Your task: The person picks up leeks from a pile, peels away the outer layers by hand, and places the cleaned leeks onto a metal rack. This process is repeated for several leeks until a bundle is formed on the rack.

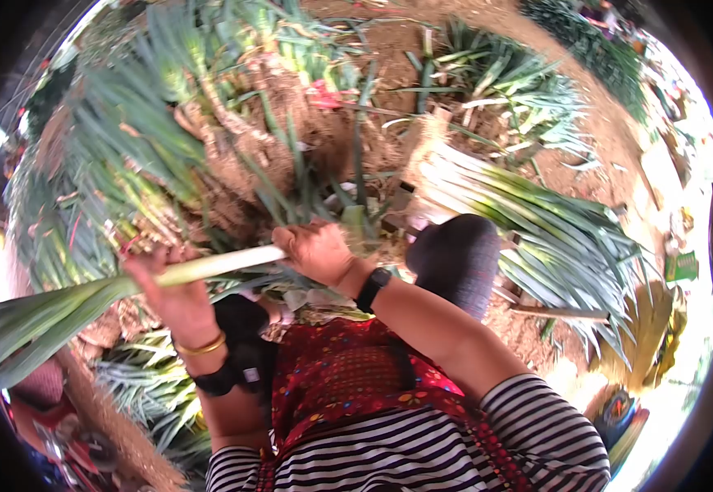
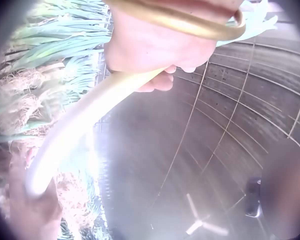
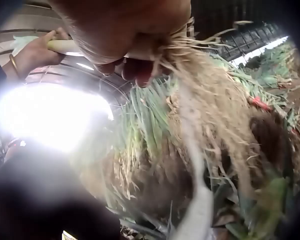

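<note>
A single leek (image 1: 246, 261) lies nearly crosswise in front of the lap, its green leaves (image 1: 36, 324) trailing off to the left. My left hand (image 1: 180, 299) holds it where white turns to green; in the left wrist view, that hand's fingers (image 2: 162, 82) curl round the stalk. At the white end, my right hand (image 1: 321, 252) grips the leek. Long tan roots (image 3: 215, 100) hang from beneath the right hand in the right wrist view. Below them dangles a blurred pale strip (image 3: 197, 205).
Untrimmed leeks (image 1: 143, 139) with earthy roots are heaped at front left. A row of leeks (image 1: 528, 205) with white stalks lies to the right, beyond a dark-clad knee (image 1: 459, 254). More leeks (image 1: 512, 90) lie farther back on bare soil.
</note>
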Motion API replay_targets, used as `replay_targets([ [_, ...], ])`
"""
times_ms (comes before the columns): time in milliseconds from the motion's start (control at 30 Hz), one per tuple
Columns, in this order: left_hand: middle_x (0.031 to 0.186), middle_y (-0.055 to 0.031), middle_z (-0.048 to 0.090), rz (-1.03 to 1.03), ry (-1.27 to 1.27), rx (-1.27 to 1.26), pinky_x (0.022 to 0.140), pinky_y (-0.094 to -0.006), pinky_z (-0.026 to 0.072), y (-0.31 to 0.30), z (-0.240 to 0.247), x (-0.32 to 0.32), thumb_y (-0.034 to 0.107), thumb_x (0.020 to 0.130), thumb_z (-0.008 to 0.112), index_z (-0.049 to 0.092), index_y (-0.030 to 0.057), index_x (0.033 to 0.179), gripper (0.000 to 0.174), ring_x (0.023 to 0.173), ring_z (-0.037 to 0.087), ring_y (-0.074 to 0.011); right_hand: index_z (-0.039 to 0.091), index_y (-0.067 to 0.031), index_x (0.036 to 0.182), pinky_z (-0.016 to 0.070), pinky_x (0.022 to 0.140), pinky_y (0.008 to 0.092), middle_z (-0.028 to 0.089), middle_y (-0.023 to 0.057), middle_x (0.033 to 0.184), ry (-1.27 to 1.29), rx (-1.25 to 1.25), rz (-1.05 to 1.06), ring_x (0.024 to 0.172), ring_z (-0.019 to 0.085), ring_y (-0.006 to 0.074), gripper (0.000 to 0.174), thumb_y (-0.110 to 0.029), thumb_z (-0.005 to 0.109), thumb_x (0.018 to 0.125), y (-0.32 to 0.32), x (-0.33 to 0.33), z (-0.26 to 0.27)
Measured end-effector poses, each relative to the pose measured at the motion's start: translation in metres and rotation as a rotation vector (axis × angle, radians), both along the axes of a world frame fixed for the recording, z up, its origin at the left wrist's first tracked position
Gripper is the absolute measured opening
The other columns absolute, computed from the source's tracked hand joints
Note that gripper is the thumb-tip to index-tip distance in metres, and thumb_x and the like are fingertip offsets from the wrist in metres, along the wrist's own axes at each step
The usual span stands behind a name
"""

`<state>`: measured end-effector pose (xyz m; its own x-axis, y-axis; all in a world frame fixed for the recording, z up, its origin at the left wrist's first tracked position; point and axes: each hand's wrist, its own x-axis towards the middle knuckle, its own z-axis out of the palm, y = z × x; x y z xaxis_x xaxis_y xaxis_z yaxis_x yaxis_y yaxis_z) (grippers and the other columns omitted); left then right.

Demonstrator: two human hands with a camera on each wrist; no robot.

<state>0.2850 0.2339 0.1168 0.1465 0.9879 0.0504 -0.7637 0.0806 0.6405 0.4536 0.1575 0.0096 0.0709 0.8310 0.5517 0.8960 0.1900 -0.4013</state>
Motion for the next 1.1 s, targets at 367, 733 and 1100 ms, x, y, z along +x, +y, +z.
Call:
replay_targets([
  [367,0.062,0.0022,0.039,-0.167,0.189,0.441,0.044,-0.0183,0.0254,0.049,0.06,-0.039,0.032,0.095,0.046,0.041,0.0114,0.07,0.033,0.042,0.026,-0.0036,0.059,-0.0164,0.104,0.0408,0.081,0.0484,0.063,0.0077,0.091,-0.03,-1.089,-0.096,0.09,0.06,0.0282,0.031,-0.032,0.059,0.076,-0.072,0.05,-0.078],
  [733,0.056,0.0086,0.041,-0.497,0.961,0.394,0.037,-0.0175,0.0222,0.01,0.084,0.073,0.027,0.087,0.06,0.054,0.0103,0.081,0.019,0.041,0.033,-0.0006,0.058,-0.0112,0.111,0.0495,0.07,0.0353,0.061,0.0071,0.099,-0.203,0.231,-0.176,0.082,0.059,0.0247,0.047,-0.011,0.073,0.066,-0.089,0.125,0.173],
  [1100,0.077,-0.0123,0.063,-1.109,1.067,1.379,0.068,-0.0352,0.0489,-0.049,0.027,0.22,0.03,0.079,0.065,0.062,0.0015,0.087,0.03,0.071,0.061,-0.0242,0.063,-0.0172,0.098,0.0446,0.086,0.0343,0.061,-0.0005,0.091,-0.884,-0.285,-0.364,0.092,0.059,0.0156,0.034,-0.016,0.069,0.064,-0.129,0.144,0.191],
])
